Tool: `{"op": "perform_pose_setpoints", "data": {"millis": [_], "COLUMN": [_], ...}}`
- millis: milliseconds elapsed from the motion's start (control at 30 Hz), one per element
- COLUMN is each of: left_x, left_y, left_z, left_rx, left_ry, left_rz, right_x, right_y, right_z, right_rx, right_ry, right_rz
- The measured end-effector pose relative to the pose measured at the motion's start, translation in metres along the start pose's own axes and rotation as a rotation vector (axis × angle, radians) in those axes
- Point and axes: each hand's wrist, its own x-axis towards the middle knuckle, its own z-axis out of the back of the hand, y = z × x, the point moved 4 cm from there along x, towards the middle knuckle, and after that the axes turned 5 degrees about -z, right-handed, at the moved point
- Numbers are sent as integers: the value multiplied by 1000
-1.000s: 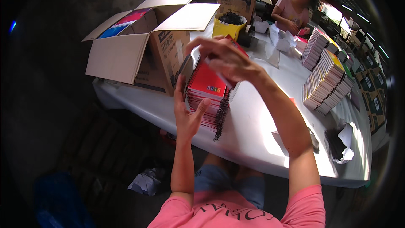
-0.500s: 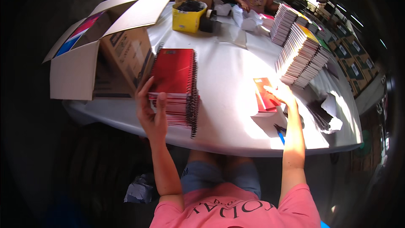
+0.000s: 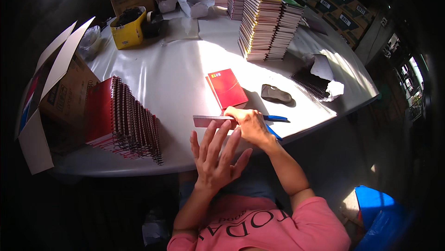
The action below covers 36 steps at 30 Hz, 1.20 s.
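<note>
The left hand (image 3: pixel 215 158) has left the spiral-bound stack (image 3: pixel 123 116) and come across beside the right hand (image 3: pixel 250 125), which has lifted a thin booklet (image 3: pixel 204 121) clear! Look around them: the red notebook pile (image 3: pixel 229 89) sits just beyond the right hand, with a blue-handled tool (image 3: pixel 278 118) directly beside it, partly covered. Further out lie a dark oblong object (image 3: pixel 276 94) and black wire coils (image 3: pixel 311 84), while tall notebook stacks (image 3: pixel 262 23) stand behind. Over on the left, the open carton (image 3: pixel 69 81) flanks the spiral-bound stack. And the booklet? It's above the white table (image 3: pixel 178 77) near the front edge, tipped nearly edge-on, long axis running left to right, free end pointing left. The right fingers and thumb pinch its right end; the left fingers are spread wide, and whether they touch it, I can't tell.
</note>
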Motion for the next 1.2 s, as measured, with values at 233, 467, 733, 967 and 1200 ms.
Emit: {"op": "perform_pose_setpoints", "data": {"millis": [233, 467, 733, 967, 1200], "left_x": [-56, -29, -48, -39, -40], "left_y": [53, 45, 43, 41, 42], "left_z": [-98, -108, -93, -88, -85], "left_rx": [178, 118, 208, 144, 150], "left_ry": [237, 183, 72, 26, 57], "left_rz": [185, 284, 257, 237, 236], "right_x": [-24, -40, -39, -47, -43], "right_y": [-94, -274, -102, -43, -36], "right_z": [75, 98, 83, 27, 25], "right_rx": [295, -451, 189, 423, 147], "right_ry": [-244, -335, -256, 24, 7], "right_rz": [-111, -450, -47, -52, 108]}}
